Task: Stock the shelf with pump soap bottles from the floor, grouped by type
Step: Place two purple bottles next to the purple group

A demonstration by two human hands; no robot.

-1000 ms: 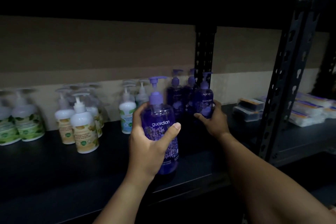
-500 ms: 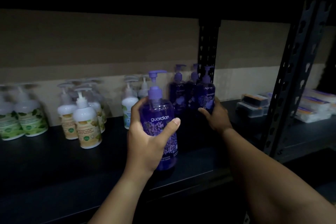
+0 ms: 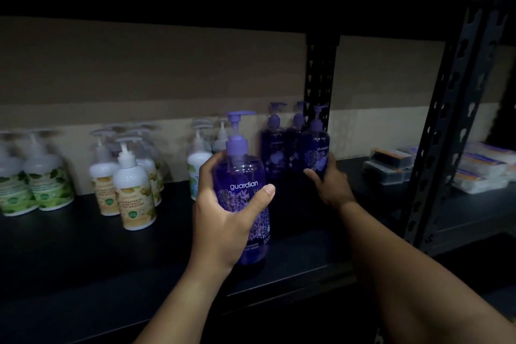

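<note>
Left hand (image 3: 223, 212): wrapped round a purple bottle (image 3: 245, 190), centre frame.
Right hand (image 3: 329, 181): curled round the rear bottle (image 3: 315, 151).
Risk: neighbouring purple bottles (image 3: 276, 145) could be toppled if nudged.

1 head-worn wide-angle view looks forward and slightly down into a dark shelf (image 3: 83, 260) bay from close range, at arm's reach. Both forearms enter from the bottom edge; an upright post (image 3: 452, 109) crosses the right side.
</note>
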